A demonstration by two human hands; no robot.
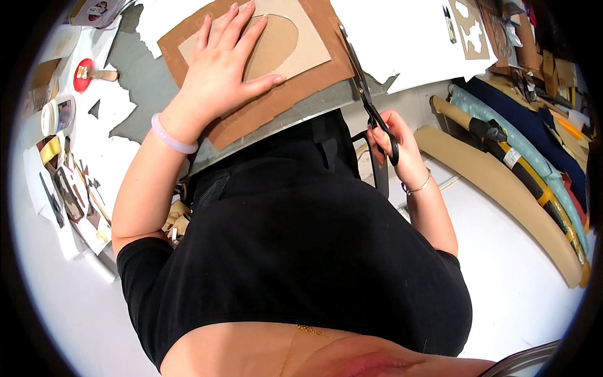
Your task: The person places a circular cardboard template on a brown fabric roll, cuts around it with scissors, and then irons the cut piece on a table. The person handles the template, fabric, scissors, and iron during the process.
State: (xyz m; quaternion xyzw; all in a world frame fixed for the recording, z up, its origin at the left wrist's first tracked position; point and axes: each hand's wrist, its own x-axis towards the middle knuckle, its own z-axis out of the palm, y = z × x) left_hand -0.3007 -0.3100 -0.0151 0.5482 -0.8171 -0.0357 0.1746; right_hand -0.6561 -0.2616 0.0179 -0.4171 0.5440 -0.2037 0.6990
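Note:
My left hand (217, 72) lies flat with its fingers spread, pressing on a beige cardboard piece (308, 53). An oval outline or cut-out in that piece shows beside the fingers, with a slightly darker surface inside it. Beneath the cardboard is a larger brown sheet (251, 119) with uneven edges, partly hanging over the table's near edge. My right hand (402, 141) is closed around the handles of long black scissors (367, 100). Their blades point away from me along the brown sheet's right edge and look nearly together; whether they touch the sheet I cannot tell.
Torn white paper (389, 38) covers parts of the grey tabletop (135, 44). On the left stand a red round dish (83, 75) with a brush-like tool and a white tub (58, 116). A slim pen-like tool (450, 25) lies far right. Material rolls (502, 201) lean at the right.

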